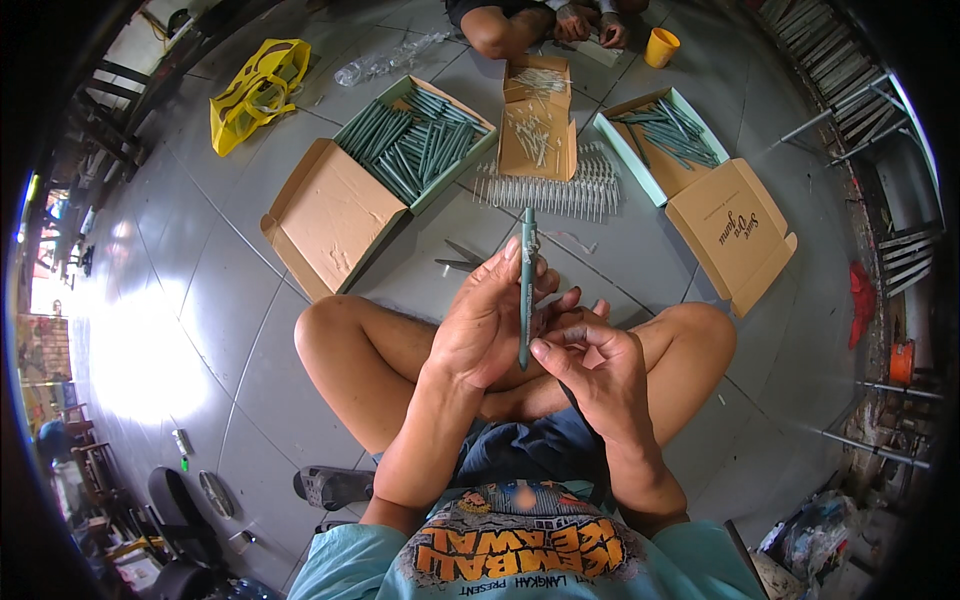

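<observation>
A slim green pen (527, 290) stands lengthwise in front of me, its clip end pointing away. My left hand (480, 328) grips it between thumb and fingers along the upper half. At the pen's lower end, the thumb and fingers of my right hand (607, 372) close in a pinch; some of those fingertips are hidden. Just beyond my left hand lie dark scissors (462, 256), partly covered by it. Further out, clear plastic pieces with thin white rods (550, 195) lie in a row on the floor.
A box (330, 215) full of green pens lies open at far left, another box (735, 235) with fewer at far right. Between them sits a small carton (512, 165) of white sticks. A yellow bag (235, 105), an orange cup (661, 47) and another person's hands (590, 25) are beyond.
</observation>
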`<state>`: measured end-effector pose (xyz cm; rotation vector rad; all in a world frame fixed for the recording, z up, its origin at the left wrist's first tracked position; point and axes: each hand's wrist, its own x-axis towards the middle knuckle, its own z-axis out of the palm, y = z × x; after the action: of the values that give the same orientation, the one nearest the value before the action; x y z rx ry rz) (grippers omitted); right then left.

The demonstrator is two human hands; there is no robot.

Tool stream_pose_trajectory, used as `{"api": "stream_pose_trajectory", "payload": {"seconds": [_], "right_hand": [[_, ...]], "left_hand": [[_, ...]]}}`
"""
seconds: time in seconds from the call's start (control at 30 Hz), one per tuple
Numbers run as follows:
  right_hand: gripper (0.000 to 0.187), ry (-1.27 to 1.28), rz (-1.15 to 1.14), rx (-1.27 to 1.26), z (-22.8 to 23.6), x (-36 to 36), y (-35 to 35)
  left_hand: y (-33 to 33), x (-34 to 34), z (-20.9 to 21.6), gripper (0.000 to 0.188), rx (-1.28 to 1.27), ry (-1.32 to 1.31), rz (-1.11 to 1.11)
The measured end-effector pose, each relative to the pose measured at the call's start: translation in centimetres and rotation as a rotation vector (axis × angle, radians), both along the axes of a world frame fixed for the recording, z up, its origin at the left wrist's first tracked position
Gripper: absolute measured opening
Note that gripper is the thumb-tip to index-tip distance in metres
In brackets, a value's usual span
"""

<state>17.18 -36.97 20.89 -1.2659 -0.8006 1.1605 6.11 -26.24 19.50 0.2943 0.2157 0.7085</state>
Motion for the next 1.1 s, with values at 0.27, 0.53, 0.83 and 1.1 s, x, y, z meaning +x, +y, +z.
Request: {"api": "stream_pose_trajectory", "payload": {"seconds": [0.27, 0.53, 0.83, 1.1], "right_hand": [[0.018, -0.002, -0.001, -0.005, -0.1, 0.0, 0.0], [0.019, -0.089, -0.038, 0.0, 0.4, -0.3, 0.2], [0.019, -0.029, -0.044, 0.014, -0.5, -0.4, 0.1], [0.016, -0.097, -0.07, 0.026, -1.0, -0.5, 0.2]], "left_hand": [[-0.1, 0.0, 0.0, 0.018, -0.002, -0.003, 0.0], [-0.1, 0.0, -0.2, 0.019, 0.04, -0.01, -0.019], [-0.3, 0.0, 0.5, 0.017, 0.054, 0.003, -0.023], [-0.2, 0.0, 0.2, 0.017, 0.053, 0.001, -0.023]]}}
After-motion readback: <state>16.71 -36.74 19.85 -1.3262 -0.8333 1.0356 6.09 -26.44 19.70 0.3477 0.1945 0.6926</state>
